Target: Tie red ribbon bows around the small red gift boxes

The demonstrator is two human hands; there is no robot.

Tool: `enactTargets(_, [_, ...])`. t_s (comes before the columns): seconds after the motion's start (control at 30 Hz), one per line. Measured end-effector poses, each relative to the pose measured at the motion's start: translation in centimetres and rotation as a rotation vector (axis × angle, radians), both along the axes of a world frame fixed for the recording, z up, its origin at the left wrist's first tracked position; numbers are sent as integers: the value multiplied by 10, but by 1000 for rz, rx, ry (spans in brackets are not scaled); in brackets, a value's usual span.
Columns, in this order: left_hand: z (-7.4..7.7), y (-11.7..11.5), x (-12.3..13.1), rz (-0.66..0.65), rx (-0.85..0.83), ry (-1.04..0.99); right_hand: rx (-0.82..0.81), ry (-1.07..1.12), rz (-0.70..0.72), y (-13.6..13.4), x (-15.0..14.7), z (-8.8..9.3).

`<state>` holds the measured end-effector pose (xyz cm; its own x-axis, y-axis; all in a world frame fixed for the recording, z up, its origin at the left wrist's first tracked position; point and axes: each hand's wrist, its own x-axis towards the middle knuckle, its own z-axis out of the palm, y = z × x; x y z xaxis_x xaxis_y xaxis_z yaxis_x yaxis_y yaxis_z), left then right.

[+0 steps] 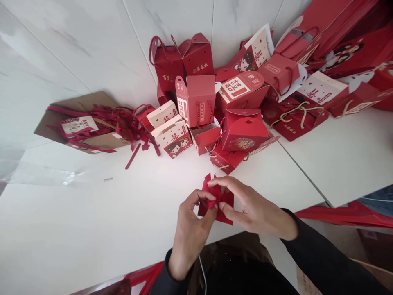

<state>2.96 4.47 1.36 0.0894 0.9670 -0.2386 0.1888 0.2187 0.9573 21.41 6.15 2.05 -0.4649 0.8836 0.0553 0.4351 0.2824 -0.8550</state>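
Observation:
A small dark-red box (226,216) lies near the front edge of the white table, partly covered by my hands. On top of it is a bright red ribbon (211,203) gathered into a knot or bow. My left hand (192,223) pinches the ribbon between thumb and fingertips. From the right, my right hand (245,205) curls over the same ribbon, its thumb at the knot and its index finger reaching across the top. The other fingertips of this hand are hidden in the ribbon, so its grip shows only in part.
Beyond my hands stand several red gift boxes (244,133) with cord handles, piled against the marble-look wall (104,37). An open cardboard box (106,141) of red ribbons sits at the left. Clear plastic (46,174) and a small clip (108,179) lie on the table (76,221).

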Motion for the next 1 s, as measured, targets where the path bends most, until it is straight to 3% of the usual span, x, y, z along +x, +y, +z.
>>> enactTargets(0.1, [-8,-5,3,34,197,178,-85,-33,-32,2,-2,-2])
enactTargets(0.27, [-25,-10,13,68,662,444,-223,-73,-64,3,-3,3])
enactTargets(0.37, [-34,-10,16,104,803,494,-307,-21,-71,4,-2,6])
enactTargets(0.5, [-41,-11,18,127,849,481,-307,-6,-66,6,-2,8])
enactTargets(0.67, [-39,-15,18,207,902,490,-321,-60,-71,7,-2,12])
enactTargets(0.87, [-37,-22,15,229,888,571,-137,-153,-140,9,4,10])
enactTargets(1.0, [-37,-35,9,180,733,512,11,-268,-181,11,11,2])
